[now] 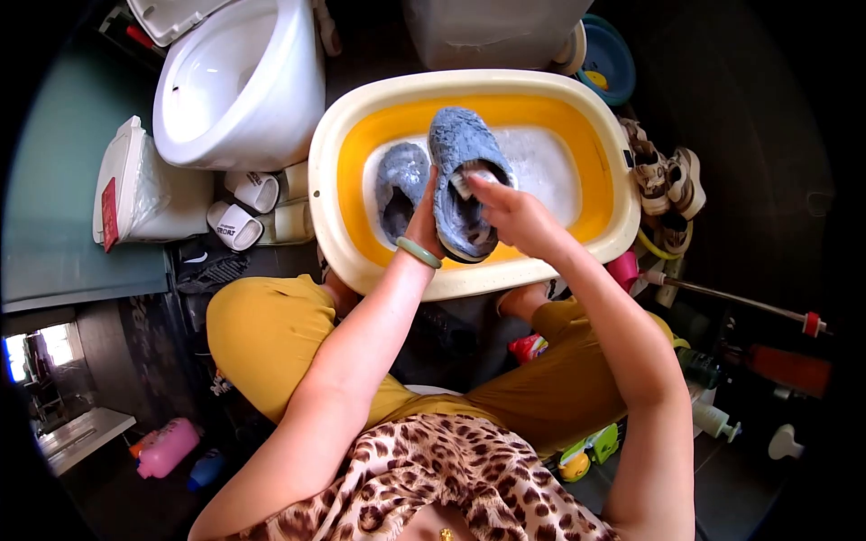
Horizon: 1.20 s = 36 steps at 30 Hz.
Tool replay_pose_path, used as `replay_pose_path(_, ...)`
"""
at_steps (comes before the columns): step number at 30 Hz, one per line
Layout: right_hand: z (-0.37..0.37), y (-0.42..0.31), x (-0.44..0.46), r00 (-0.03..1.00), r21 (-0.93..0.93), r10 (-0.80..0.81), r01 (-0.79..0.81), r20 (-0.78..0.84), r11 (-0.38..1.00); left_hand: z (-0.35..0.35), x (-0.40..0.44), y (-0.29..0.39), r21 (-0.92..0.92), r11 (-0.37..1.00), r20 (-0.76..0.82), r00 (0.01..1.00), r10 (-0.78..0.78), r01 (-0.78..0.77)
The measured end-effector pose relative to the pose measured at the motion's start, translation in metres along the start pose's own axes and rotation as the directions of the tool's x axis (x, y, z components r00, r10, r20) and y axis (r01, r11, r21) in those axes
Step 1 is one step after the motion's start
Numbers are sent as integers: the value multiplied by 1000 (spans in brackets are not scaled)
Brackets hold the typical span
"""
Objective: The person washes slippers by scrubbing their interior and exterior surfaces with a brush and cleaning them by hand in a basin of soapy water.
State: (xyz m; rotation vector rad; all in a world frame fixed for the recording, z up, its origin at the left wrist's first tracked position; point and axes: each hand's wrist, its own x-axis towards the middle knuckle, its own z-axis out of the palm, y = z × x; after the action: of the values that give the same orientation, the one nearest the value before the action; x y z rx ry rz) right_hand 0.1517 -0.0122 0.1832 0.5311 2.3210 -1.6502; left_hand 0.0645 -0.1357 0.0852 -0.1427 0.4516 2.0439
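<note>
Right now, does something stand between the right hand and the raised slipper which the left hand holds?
Only a brush: the right hand holds it at the opening of the raised slipper. Nothing else visible is between them. The other slipper lies in the tub, to their left, not in the way.

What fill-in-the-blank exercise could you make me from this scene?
1. The left hand holds one fuzzy blue slipper; exactly ____ more lies in the tub.
2. The right hand grips a brush with ____ bristles.
3. The bangle on the left wrist is ____.
4. The lower white slide bears the word ____.

Missing words: one; white; green; SPORT.
</note>
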Motion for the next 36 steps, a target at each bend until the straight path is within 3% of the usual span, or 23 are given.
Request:
replay_pose_path(1, 2, -8, -7, 997, 132, -2, -8, 75, 991, -1, 2, 3, -5, 1000, 0, 1000, 17, -17)
replay_pose_path(4, -9, -28, -26, 945, -39, 186, -182, 269, 982, 1, 1, 14, -41, 996, 40, 996, 84, -82)
replay_pose_path(7, -28, -24, -20, 958, -203, 103, -48, 267, 978, -3, 4, 14, -9, 993, 46, 992, 117, -117)
replay_pose_path(8, -31, -16, -13, 982, -217, 35, 6, 188, 976, -4, 5, 12, 8, 992, 53, 990, 128, -128)
replay_pose_path(10, -28, -19, -1, 996, -189, 81, -75, 25, 979, 5, 3, 6, -47, 998, 65, 997, 51, -48)
replay_pose_path(12, -13, 5, 11, 992, -28, -93, 91, -81, 995, 10, 4, -6, 33, 996, 33, 996, 83, -84)
replay_pose_path(13, -3, 5, 11, 994, 70, -43, 50, -97, 996, 11, 4, -10, 30, 996, 58, 995, 86, -88)
replay_pose_path(15, 1, 2, 1, 997, -6, -59, 59, -57, 998, 6, 9, -13, -2, 999, 41, 999, 33, -33)
replay_pose_path(16, -3, -10, -10, 999, 56, 14, -16, 33, 998, 5, 9, -7, -39, 999, 54, 998, -8, 10)
replay_pose_path(17, -8, -20, -19, 986, -18, 122, -121, 117, 993, 3, 8, -1, -42, 999, 25, 1000, -8, 9)
replay_pose_path(20, -21, -15, -31, 921, -4, 142, -151, 363, 989, 5, 9, 14, 6, 999, 22, 999, 31, -31)
replay_pose_path(21, -25, -9, -28, 923, -45, 128, -120, 363, 992, 0, 12, 15, 5, 999, 48, 998, 41, -41)
replay_pose_path(24, -27, -1, -16, 998, -263, -21, 36, 59, 964, -13, 16, 9, -14, 999, 134, 990, 52, -51)
replay_pose_path(25, -23, 10, -7, 987, -303, -157, 137, -43, 943, -1, 5, 5, -33, 999, 96, 995, 28, -25)
replay_pose_path(28, -6, 11, 1, 967, -352, -219, 163, -126, 922, -1, 7, -2, -34, 999, 93, 995, -18, 21)
replay_pose_path(29, -4, 7, -3, 988, -319, -117, 81, -96, 944, -1, 7, -4, -38, 999, 91, 996, -15, 19)
replay_pose_path(30, -2, 4, -6, 989, -320, -116, 82, -90, 944, -2, 7, -4, -17, 1000, 83, 996, -10, 11)
replay_pose_path(31, 0, 2, -8, 995, -99, -88, 83, -42, 992, -3, 8, -2, 5, 1000, 76, 997, -1, 0)
replay_pose_path(33, 2, 0, -15, 993, 341, -57, 19, 100, 940, -3, 8, 3, 7, 1000, 31, 999, 20, -20)
replay_pose_path(34, 1, -11, -23, 993, 342, -57, 18, 105, 940, 3, 4, 6, 14, 999, -9, 999, 31, -31)
replay_pose_path(36, -4, -35, -38, 940, 204, 156, -224, 303, 953, 14, -4, 11, 31, 993, 22, 994, 112, -112)
